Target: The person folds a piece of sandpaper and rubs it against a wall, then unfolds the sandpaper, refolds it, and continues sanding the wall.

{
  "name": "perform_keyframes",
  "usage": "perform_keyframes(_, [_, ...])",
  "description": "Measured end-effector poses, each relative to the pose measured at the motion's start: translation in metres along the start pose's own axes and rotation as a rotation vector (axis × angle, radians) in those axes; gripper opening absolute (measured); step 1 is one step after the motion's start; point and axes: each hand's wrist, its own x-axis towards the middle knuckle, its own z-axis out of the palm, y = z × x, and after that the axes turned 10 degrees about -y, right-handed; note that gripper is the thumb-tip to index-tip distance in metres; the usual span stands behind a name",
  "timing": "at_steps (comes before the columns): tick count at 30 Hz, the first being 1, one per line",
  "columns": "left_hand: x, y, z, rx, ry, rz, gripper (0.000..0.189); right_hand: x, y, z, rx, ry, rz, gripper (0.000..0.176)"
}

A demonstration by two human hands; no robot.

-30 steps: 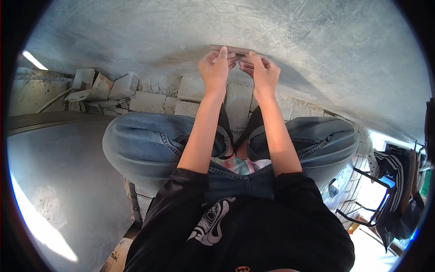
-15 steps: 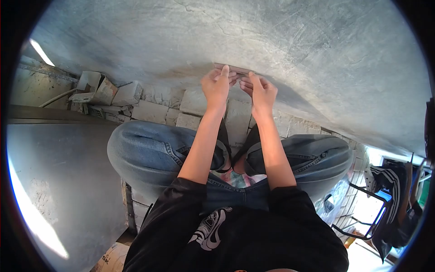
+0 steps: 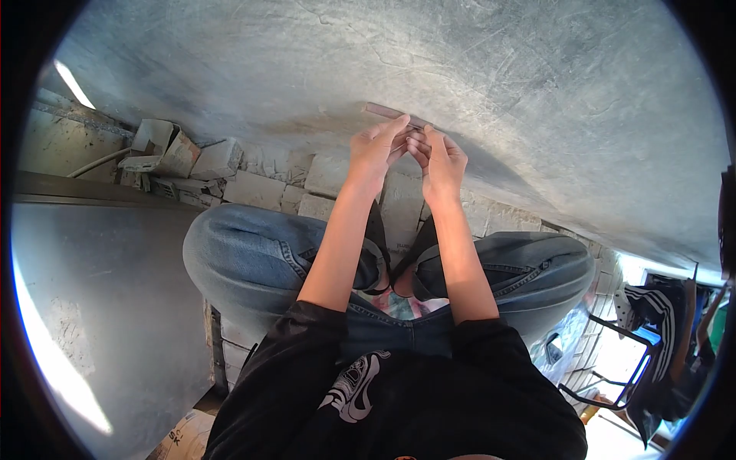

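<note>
A thin, flat reddish-brown strip (image 3: 381, 111) lies lengthwise before the grey wall (image 3: 491, 61), its left end sticking out past my fingers. My left hand (image 3: 373, 153) pinches the strip near its middle, thumb on top and fingers underneath. Close beside it, my right hand (image 3: 445, 165) grips the right end between thumb and curled fingers. The fingertips of both hands nearly meet below the strip. Its right part is mostly hidden by the thumbs.
Pale blocks (image 3: 253, 190) line the foot of the wall, with broken pieces (image 3: 157, 146) heaped at the left. A grey panel (image 3: 115, 291) stands left of my bent knees. At the right are a black metal chair frame (image 3: 648, 360) and dark striped clothing (image 3: 652, 307).
My left hand has slid right along the strip toward my right hand, baring more of its left end. My right hand has barely moved.
</note>
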Motion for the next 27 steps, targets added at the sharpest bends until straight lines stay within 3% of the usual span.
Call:
perform_keyframes(9, [0.007,-0.009,-0.005,0.134,0.076,0.141,0.016,-0.002,-0.010,-0.001,-0.197,-0.092,0.014,0.018])
perform_keyframes(11, [0.007,-0.010,-0.004,0.110,0.066,0.177,0.014,-0.001,-0.013,-0.004,-0.244,-0.153,0.161,0.022])
perform_keyframes(15, [0.007,-0.011,-0.004,0.137,0.092,0.202,0.012,0.003,-0.009,-0.004,-0.217,-0.152,0.139,0.021])
perform_keyframes(20, [0.005,-0.004,0.002,0.195,0.091,0.234,0.013,-0.002,-0.010,0.009,-0.160,-0.108,-0.050,0.018])
perform_keyframes(27, [0.013,-0.019,-0.015,0.243,0.153,0.203,0.014,0.007,0.016,-0.003,-0.078,-0.082,0.070,0.017])
